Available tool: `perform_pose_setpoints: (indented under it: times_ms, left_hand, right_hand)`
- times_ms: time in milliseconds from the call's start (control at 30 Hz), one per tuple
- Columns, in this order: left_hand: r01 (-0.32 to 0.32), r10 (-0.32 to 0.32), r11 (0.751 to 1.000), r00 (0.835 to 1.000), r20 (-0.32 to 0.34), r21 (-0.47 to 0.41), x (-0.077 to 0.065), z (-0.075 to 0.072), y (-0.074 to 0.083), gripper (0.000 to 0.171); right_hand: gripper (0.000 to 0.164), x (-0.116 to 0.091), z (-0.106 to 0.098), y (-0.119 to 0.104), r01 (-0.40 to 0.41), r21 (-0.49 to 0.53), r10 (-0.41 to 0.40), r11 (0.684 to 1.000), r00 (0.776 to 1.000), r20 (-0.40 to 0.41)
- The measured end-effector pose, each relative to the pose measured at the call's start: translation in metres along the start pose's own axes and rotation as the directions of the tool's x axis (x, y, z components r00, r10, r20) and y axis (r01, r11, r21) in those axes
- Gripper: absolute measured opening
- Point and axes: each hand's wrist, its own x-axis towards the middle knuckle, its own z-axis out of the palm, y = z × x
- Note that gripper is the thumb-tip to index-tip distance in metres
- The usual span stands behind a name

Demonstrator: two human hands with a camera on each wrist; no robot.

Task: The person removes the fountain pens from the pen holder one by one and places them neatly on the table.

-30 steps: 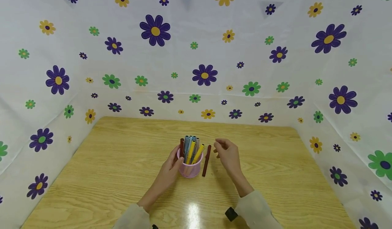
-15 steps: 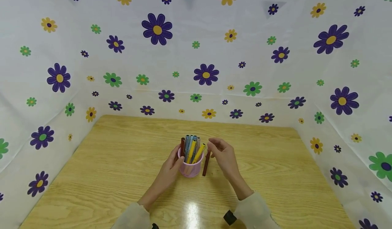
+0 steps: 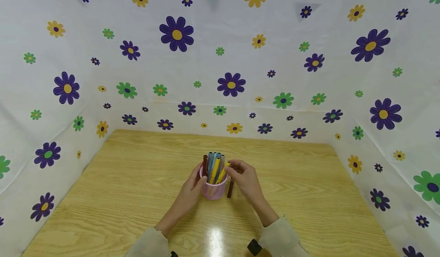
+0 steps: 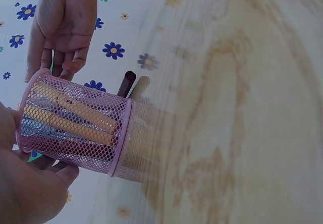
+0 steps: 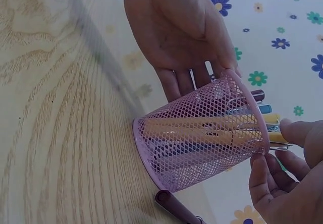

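Observation:
A pink mesh pen holder (image 3: 214,191) stands upright on the table, full of several pens. My left hand (image 3: 190,185) holds it from the left, thumb at the front and fingers behind, as the right wrist view also shows. At the holder's right rim, my right hand (image 3: 246,178) has thumb and fingers around the top of a yellow pen (image 5: 279,137). Beside it leans another yellow pen (image 3: 214,170). Blue-grey pens (image 3: 210,161) and a dark red pen (image 3: 205,165) fill the rest. Outside, a second dark red pen (image 3: 230,190) lies on the table, partly hidden under my right hand.
The wooden table (image 3: 137,180) reaches back to a white flowered cloth (image 3: 206,66), which encloses it at the back and both sides. A black strap end (image 3: 254,247) hangs near my right sleeve (image 3: 283,238).
My right hand has moved left, past the dark red pen on the table, to the yellow pen at the holder's rim. The left hand and the holder have stayed put.

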Motion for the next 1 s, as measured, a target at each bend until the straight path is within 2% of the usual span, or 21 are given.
perform_pose_setpoints:
  times_ms: [267, 567, 667, 767, 900, 1000]
  left_hand:
    - [0.030, -0.030, 0.999, 1.000, -0.002, -0.019, -0.002, 0.000, 0.002, 0.058]
    - [-0.001, 0.001, 1.000, 1.000, -0.010, -0.019, -0.001, 0.000, 0.002, 0.057]
    - [-0.002, 0.002, 1.000, 1.000, -0.008, -0.022, 0.000, 0.000, 0.002, 0.057]
    - [0.000, 0.000, 1.000, 1.000, -0.005, -0.017, 0.000, 0.000, 0.001, 0.057]
    - [-0.005, 0.005, 1.000, 1.000, -0.001, -0.009, 0.000, 0.000, 0.001, 0.057]
    - [-0.005, 0.005, 1.000, 1.000, 0.003, -0.007, 0.000, -0.001, 0.000, 0.058]
  right_hand:
    - [0.025, 0.000, 0.001, -0.001, -0.009, -0.016, 0.009, 1.000, 1.000, 0.001]
    - [0.023, -0.001, -0.006, -0.009, 0.041, -0.019, -0.041, 0.999, 0.999, -0.022]
    - [0.026, -0.001, -0.011, -0.016, 0.046, 0.022, -0.045, 0.999, 0.998, -0.047]
    - [0.026, 0.001, -0.017, -0.025, 0.071, 0.110, -0.063, 0.991, 0.996, -0.070]
    - [0.024, 0.002, -0.024, -0.035, 0.111, 0.240, -0.092, 0.964, 0.992, -0.087]
    - [0.027, 0.003, -0.030, -0.042, 0.135, 0.297, -0.108, 0.945, 0.989, -0.105]
